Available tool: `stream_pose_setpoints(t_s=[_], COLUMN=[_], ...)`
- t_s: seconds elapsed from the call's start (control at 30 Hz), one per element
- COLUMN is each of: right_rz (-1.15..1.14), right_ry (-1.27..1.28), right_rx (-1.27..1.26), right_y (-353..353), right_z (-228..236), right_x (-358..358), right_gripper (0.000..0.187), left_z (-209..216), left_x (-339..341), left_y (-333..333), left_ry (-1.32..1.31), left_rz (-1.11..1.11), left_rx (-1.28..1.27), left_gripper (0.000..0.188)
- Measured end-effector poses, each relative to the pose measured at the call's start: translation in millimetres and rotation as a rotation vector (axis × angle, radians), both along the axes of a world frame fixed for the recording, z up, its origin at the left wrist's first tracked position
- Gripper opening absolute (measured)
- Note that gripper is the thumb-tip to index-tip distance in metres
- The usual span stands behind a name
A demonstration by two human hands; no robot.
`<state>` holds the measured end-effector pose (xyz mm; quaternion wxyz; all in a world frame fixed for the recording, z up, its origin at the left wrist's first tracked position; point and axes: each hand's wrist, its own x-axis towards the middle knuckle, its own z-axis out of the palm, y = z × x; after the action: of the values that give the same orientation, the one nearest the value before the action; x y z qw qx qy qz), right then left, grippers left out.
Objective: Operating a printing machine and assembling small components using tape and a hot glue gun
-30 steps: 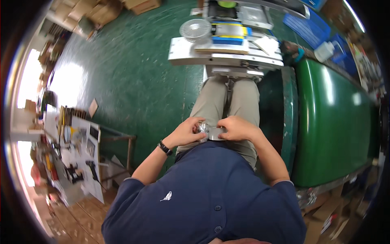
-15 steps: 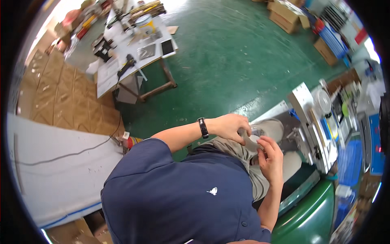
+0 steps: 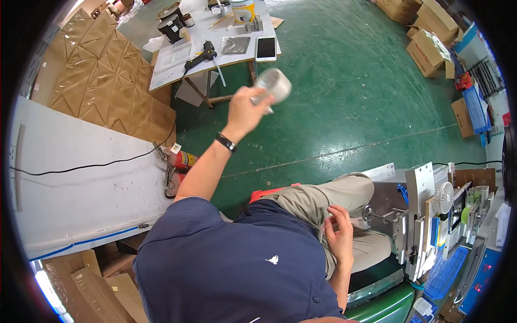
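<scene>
a white-topped table (image 3: pixel 211 32) stands on shiny green floor (image 3: pixel 377 107), with a white wall (image 3: pixel 81 194) at left.

Whitish-grey, glossy ring-shaped roll (image 3: pixel 281 86), tape-like, motion-blurred so surface detail unclear. Sits upper centre of frame, raised in the air, tilted, round opening facing upper left, curved outer band toward right. Gripped at its lower left by the left hand (image 3: pixel 247 110); looks whole, wide-banded.

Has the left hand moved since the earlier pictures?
Yes: away from the lap, outward and closer to the white table; the left hand holds a pale ring.
</scene>
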<state>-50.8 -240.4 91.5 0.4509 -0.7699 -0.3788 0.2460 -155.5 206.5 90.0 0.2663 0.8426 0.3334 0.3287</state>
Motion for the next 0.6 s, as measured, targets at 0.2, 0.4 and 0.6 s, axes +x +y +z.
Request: stream_pose_setpoints(t_s=[0.2,0.4,0.6], right_rz=[-0.017,-0.111,-0.416], right_ry=[-0.052,-0.233,-0.301], right_rx=[-0.007,0.025,0.082], right_y=[3.1,-3.7,-67.0], right_z=[-0.6,11.0,42.0], right_x=[3.0,2.9,8.6], right_gripper=[0.04,0.034,0.026], left_z=[17.8,-30.4,-11.4], left_x=[42.8,13.1,79.3], left_y=[136.3,280.1,244.7], left_ry=[0.117,0.381,0.518], left_rz=[0.327,0.378,0.452], left_rx=[0.246,0.197,0.676], left_gripper=[0.038,0.052,0.066])
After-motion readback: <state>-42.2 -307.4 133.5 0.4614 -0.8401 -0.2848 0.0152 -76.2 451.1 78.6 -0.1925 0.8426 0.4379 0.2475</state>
